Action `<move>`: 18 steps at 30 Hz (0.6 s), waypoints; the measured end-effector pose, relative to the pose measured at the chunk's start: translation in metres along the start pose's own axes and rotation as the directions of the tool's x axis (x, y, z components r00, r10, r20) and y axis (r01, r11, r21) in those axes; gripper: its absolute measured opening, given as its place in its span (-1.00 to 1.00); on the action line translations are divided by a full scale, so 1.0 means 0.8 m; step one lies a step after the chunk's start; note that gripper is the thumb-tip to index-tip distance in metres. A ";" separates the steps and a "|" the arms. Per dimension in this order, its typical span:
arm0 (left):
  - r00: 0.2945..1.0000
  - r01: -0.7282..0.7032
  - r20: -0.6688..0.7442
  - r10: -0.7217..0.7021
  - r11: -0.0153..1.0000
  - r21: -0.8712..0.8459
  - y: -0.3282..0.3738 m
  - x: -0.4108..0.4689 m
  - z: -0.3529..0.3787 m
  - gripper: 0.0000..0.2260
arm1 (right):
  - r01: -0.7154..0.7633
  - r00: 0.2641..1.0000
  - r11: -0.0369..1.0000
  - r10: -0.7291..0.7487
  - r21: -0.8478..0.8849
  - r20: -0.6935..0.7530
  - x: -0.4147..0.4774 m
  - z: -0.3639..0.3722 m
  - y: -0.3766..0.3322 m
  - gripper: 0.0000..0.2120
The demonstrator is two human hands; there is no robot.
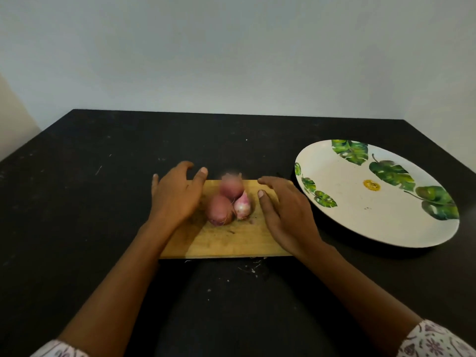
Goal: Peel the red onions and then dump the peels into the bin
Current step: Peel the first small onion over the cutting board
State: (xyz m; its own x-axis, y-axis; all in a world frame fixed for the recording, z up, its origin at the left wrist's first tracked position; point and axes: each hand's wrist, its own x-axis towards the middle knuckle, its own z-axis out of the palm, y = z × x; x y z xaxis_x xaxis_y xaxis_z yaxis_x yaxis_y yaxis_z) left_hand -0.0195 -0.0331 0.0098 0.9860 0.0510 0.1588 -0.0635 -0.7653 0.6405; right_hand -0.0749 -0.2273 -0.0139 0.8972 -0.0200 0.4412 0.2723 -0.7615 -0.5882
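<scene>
On the dark worktop (90, 202), the left hand (175, 195) is being held over the left end of a wooden board (231, 240), its fingers (186, 165) being spread apart and relaxed, with nothing gripped. Just right of those fingers, three red onions (221, 210) are being carried by the board, bunched together and touching: a blurred one at the back, a larger one in front, a small paler one beside it. Just right of the onions, the right hand (286, 215) is being held over the board's right end, its fingers (269, 181) likewise being spread loosely, with nothing held. Whether either hand is touching the board cannot be told. Near the right fingers, further right, a white plate (360, 220) printed with green leaves is being carried by the worktop. Small pale scraps (251, 269) are lying on the worktop just nearer than the board.
</scene>
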 end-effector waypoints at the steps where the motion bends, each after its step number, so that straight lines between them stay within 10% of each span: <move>1: 1.000 0.002 -0.009 -0.003 0.991 -0.133 0.005 -0.001 0.001 -0.65 | -0.065 0.998 0.992 0.063 0.110 0.025 -0.001 0.001 -0.005 -0.71; 5: 0.999 -0.027 -0.032 0.012 0.866 -0.500 0.018 -0.008 0.004 -0.85 | -0.253 0.967 0.906 0.223 0.340 0.125 0.003 0.005 -0.015 -0.68; 12: 0.988 -0.149 -0.104 0.111 0.847 -0.511 0.021 -0.019 0.009 -0.92 | -0.215 0.966 0.947 0.170 0.238 0.197 0.000 0.011 -0.012 -0.42; 18: 0.962 -0.245 -0.228 0.150 0.843 -0.479 0.034 -0.043 0.011 -0.89 | -0.172 0.983 0.844 0.112 0.508 0.146 -0.002 0.001 -0.006 -0.42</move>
State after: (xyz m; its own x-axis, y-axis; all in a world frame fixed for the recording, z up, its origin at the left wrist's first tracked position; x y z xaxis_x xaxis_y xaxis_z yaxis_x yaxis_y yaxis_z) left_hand -0.0536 -0.0612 0.0154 0.9038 0.0811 0.4202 -0.3689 -0.3498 0.8611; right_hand -0.0770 -0.2234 -0.0122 0.9632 -0.0103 0.2688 0.2524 -0.3102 -0.9165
